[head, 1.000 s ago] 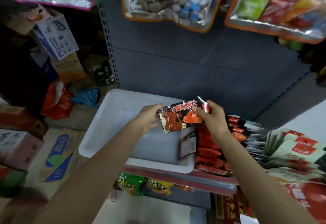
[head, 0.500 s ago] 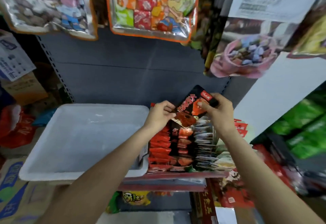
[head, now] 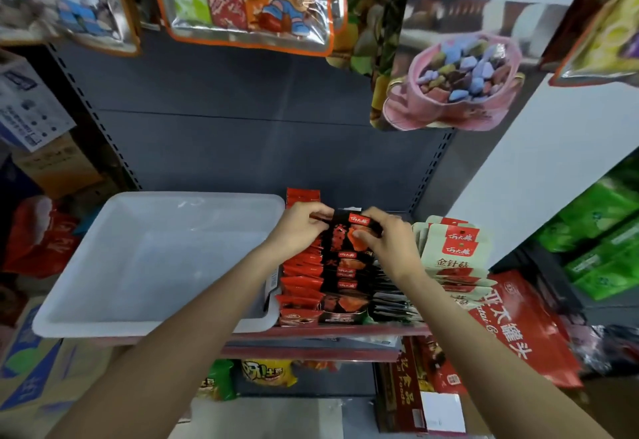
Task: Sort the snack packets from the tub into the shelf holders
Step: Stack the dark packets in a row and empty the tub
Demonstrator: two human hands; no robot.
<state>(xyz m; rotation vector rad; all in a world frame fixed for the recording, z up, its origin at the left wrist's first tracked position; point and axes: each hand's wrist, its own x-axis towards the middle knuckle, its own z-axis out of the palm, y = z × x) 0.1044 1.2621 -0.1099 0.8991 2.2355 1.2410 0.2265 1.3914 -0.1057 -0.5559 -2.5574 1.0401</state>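
Fingers of my left hand (head: pixel 300 227) and right hand (head: pixel 387 244) pinch one black snack packet (head: pixel 345 236) upright over the black row (head: pixel 345 279) on the shelf, beside the white tub (head: pixel 103 321).

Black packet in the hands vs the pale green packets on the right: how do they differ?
The black packet is dark with a red picture; the pale green packets are light with dark lettering. The black packet is held by the left hand and right hand; the pale green packets stand untouched in their row. Both carry a red logo label at the top.
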